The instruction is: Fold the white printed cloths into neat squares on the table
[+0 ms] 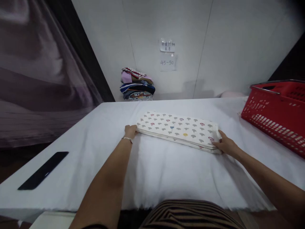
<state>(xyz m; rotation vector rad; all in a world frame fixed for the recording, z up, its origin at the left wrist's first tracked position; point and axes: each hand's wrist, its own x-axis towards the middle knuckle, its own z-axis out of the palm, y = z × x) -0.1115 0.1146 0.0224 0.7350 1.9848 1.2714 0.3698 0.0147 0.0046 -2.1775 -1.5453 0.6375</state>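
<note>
A white cloth (176, 130) printed with small grey, red, blue and yellow mushrooms lies folded into a long layered strip on the white-covered table. My left hand (130, 131), a bracelet at its wrist, grips the strip's left end with closed fingers. At the opposite end, my right hand (226, 143) pinches the near right corner, thumb on top and the other fingers partly hidden at the edge. The strip slants slightly, its right end closer to me.
A red plastic basket (276, 114) with a metal handle stands at the right. Several folded fabrics (137, 85) are stacked beyond the far edge. On the left of the table (95, 171) lies a flat black object (44, 170). Handwritten paper signs (168, 62) hang on the wall.
</note>
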